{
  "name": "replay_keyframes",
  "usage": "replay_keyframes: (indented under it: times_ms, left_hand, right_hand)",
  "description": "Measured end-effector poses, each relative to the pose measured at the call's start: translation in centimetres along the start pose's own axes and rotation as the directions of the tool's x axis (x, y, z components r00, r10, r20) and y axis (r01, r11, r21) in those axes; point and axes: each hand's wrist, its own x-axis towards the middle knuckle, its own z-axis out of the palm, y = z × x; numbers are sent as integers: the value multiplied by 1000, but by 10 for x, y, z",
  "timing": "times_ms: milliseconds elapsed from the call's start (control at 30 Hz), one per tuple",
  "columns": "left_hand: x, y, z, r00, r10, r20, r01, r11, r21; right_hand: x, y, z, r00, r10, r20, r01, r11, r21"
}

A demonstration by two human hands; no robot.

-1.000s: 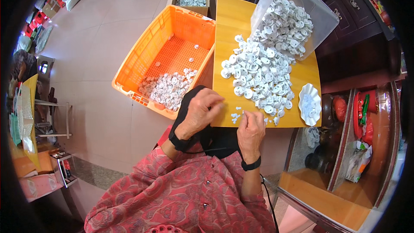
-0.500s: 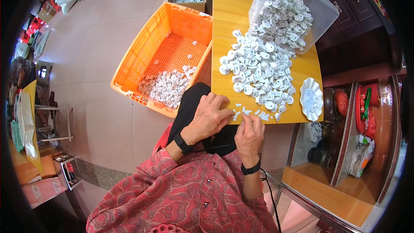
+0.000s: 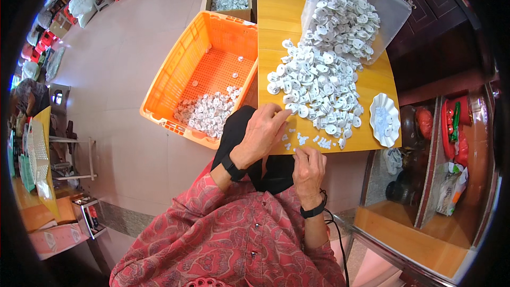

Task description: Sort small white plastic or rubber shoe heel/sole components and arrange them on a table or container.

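My left hand [image 3: 264, 132] reaches to the near left edge of a heap of round white plastic parts [image 3: 321, 82] on a yellow tabletop [image 3: 272, 18]. Its index finger is stretched out and its tip meets one of the outer parts. My right hand [image 3: 309, 172] is closed in a pinch at the table's near edge, with a tiny white plastic piece [image 3: 295, 150] showing at the fingertips. Between the hands and the heap lie several small translucent white pieces [image 3: 323, 142]. Dark bands circle both wrists.
An orange plastic crate [image 3: 159, 87], with round white parts at its near end, stands left of the table. A clear plastic bin [image 3: 390, 18] lies tipped, spilling parts. A scalloped white dish [image 3: 392, 137] holds small pieces at right. Beyond the crate is a cardboard box [image 3: 229, 11].
My left hand has moved away from the small pieces, up to the heap's edge. The right hand stays near the table edge, pinching. The whole view has shifted slightly.
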Motion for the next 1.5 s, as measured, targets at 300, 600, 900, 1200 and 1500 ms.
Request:
replay_keyframes:
  times_ms: [300, 600, 900, 1200, 1500]
  left_hand:
    - [23, -19, 10, 991, 36, 127, -56, 985, 161]
    - [15, -20, 17, 994, 71, 86, -87, 976, 202]
    - [-9, 6, -2, 983, -14, 183, 62, 963, -263]
    - [-23, 28, -11, 754, -263, 603, 653, 404, -640]
    - [-24, 21, -10, 690, -265, 674, 720, 346, -601]
  right_hand:
    - [-5, 0, 6, 993, 94, -67, -84, 988, 131]
    - [1, -11, 5, 819, 539, 196, -495, 490, 717]
    - [8, -10, -4, 731, 595, 334, -496, 128, 859]
    - [10, -17, -5, 783, 577, 233, -396, 172, 902]
    - [8, -18, -8, 796, 560, 230, -426, 248, 870]
